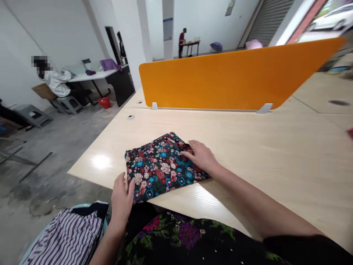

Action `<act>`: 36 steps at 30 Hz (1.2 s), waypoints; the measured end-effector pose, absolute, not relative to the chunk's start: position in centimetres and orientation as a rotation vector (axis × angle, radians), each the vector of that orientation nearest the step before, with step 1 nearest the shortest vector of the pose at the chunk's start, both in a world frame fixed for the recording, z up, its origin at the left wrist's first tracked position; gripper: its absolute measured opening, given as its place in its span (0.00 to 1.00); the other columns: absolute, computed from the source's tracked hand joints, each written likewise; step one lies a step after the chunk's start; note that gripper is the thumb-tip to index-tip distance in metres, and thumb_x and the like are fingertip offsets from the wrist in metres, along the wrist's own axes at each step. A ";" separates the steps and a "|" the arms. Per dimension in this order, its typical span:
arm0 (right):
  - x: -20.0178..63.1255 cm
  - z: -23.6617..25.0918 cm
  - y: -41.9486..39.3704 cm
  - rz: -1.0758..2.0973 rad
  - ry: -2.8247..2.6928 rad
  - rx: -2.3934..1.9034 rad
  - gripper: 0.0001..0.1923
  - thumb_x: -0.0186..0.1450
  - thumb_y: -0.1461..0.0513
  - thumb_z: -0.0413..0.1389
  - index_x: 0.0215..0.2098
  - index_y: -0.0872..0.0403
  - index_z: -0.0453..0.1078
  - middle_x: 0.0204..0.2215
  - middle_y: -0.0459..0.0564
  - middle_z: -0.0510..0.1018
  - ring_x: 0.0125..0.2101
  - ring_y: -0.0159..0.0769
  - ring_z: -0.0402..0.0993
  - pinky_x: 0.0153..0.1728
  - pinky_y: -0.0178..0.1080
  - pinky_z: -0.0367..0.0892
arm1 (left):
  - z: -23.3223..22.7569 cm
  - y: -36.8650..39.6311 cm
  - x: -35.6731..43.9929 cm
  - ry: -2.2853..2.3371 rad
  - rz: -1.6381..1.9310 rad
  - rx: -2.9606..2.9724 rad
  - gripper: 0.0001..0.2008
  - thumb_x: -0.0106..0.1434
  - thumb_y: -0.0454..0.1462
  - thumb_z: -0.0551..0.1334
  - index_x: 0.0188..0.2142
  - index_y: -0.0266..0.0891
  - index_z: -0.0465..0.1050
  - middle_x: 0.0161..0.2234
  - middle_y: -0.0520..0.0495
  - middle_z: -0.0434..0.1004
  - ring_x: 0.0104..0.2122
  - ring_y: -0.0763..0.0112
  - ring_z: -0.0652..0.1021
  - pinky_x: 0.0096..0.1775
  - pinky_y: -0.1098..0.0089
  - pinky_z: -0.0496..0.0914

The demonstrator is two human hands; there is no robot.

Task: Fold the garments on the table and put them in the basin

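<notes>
Pale wood-grain table (248, 147), folded floral cloth (161, 167), flat hands (202, 156)

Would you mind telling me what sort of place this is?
Probably a bare workshop or converted garage used as a workspace: a roller shutter, concrete floor, and desks with an orange divider.

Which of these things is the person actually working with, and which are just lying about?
In hand:
folded dark floral cloth, under both hands
left hand
right hand
pale wooden table

Lying about:
striped purple-and-white cloth
orange divider panel
red bucket
grey plastic stools
</notes>
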State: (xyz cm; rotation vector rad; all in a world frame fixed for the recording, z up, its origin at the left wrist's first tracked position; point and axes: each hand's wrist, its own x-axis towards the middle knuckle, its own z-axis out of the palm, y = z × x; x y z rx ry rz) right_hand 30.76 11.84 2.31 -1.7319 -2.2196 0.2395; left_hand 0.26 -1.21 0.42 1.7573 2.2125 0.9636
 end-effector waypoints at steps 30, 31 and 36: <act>-6.8 1.9 2.3 1.959 -2.131 -0.355 0.24 0.62 0.51 0.55 0.52 0.55 0.65 0.47 0.50 0.78 0.46 0.39 0.74 0.46 0.40 0.69 | 7.4 -26.2 -19.4 2.095 1.660 0.374 0.41 0.46 0.48 0.71 0.59 0.46 0.63 0.52 0.46 0.74 0.45 0.58 0.78 0.45 0.62 0.74; -8.1 0.7 1.8 1.774 -2.360 -0.402 0.22 0.64 0.53 0.53 0.52 0.54 0.65 0.47 0.50 0.77 0.47 0.38 0.73 0.46 0.39 0.69 | 6.1 -27.8 -19.9 2.177 1.567 0.306 0.41 0.46 0.49 0.70 0.59 0.45 0.63 0.51 0.45 0.75 0.44 0.57 0.78 0.45 0.61 0.74; -9.2 -4.5 0.6 1.064 -3.030 -0.649 0.19 0.56 0.63 0.60 0.47 0.56 0.72 0.47 0.57 0.75 0.46 0.45 0.73 0.45 0.40 0.68 | -0.3 -32.8 -21.5 2.845 0.612 0.284 0.34 0.52 0.51 0.63 0.54 0.34 0.67 0.52 0.31 0.71 0.47 0.44 0.75 0.47 0.48 0.70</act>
